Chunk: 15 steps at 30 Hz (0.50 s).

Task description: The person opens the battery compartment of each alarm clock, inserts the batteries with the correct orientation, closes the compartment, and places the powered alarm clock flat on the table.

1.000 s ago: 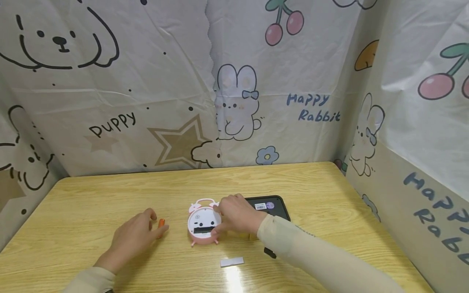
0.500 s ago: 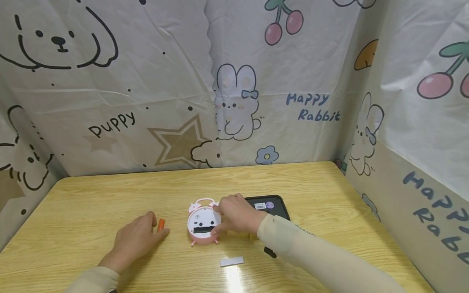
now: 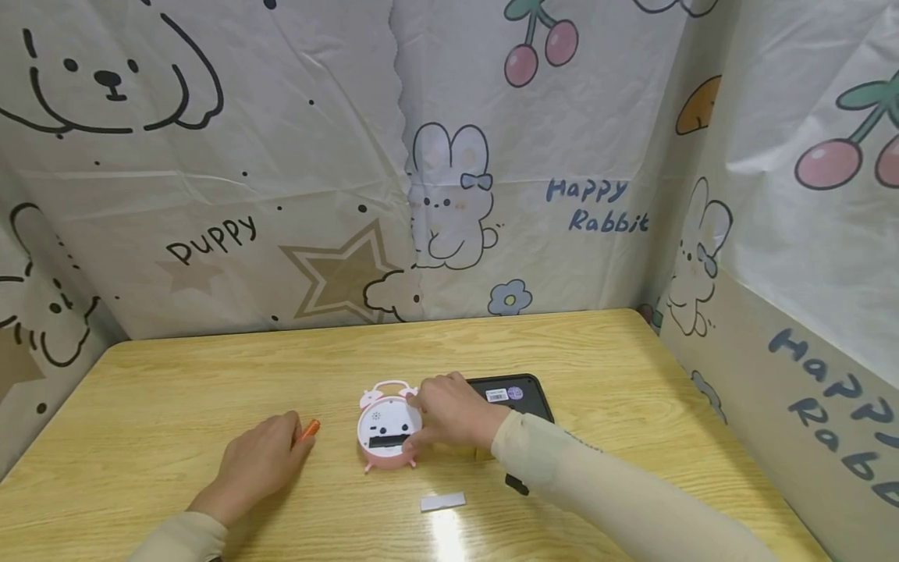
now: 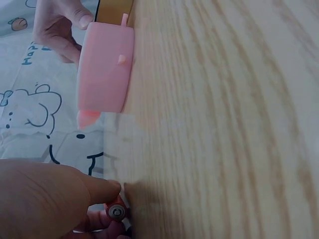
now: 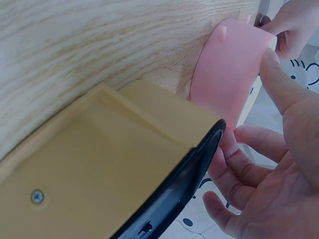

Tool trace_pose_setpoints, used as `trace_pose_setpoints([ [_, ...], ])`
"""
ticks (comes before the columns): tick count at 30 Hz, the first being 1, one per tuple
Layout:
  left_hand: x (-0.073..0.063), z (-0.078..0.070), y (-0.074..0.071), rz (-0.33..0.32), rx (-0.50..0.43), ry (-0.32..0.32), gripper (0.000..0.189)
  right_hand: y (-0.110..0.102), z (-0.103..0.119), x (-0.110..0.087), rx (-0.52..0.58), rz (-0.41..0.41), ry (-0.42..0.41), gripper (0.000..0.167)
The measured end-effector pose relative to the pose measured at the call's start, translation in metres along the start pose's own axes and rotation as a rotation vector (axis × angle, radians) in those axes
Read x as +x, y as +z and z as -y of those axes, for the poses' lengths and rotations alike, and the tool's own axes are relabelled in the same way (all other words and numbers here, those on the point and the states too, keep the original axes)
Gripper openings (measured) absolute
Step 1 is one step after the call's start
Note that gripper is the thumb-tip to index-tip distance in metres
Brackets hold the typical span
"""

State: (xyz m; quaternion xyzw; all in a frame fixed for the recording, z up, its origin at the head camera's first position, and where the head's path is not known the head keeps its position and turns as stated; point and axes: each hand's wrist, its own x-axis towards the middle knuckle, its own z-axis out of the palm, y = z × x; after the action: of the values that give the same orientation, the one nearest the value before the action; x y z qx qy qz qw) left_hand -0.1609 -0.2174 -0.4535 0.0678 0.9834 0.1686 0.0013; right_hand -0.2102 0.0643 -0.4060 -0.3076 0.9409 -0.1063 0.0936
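A pink alarm clock [image 3: 386, 433] lies with its white back up and a dark slot uncovered in it. My right hand [image 3: 449, 414] grips the clock's right side, the thumb [image 5: 274, 74] at its edge and the fingers curled by the bells. To the left, my left hand [image 3: 260, 464] pinches an orange battery [image 3: 309, 430] between thumb and fingers, close over the table. In the left wrist view the metal end of the battery [image 4: 116, 211] shows under the thumb. Nearer than the clock lies a small light-coloured strip [image 3: 442, 502].
Just right of the clock, a black-topped device [image 3: 537, 402] with a yellowish body [image 5: 114, 164] and stickers lies partly behind the right hand and sleeve. The wooden table [image 3: 211, 375] ends at cloth-covered walls [image 3: 337, 156] at the back and sides.
My left hand has closed its fingers on the orange battery, which has tilted from near upright in the view to slanting. The right hand and the clock have stayed in place.
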Motion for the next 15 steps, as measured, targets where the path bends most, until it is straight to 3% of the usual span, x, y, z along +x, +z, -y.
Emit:
trace_pose_setpoints([
  [11,-0.001,-0.007,-0.012,-0.026,-0.057,-0.014,0.017,0.001,-0.002,0.001,-0.004,0.007,0.007,0.038],
  [15,0.000,-0.012,-0.016,-0.036,-0.080,-0.023,0.012,0.002,-0.002,0.002,-0.010,0.013,0.005,0.051],
])
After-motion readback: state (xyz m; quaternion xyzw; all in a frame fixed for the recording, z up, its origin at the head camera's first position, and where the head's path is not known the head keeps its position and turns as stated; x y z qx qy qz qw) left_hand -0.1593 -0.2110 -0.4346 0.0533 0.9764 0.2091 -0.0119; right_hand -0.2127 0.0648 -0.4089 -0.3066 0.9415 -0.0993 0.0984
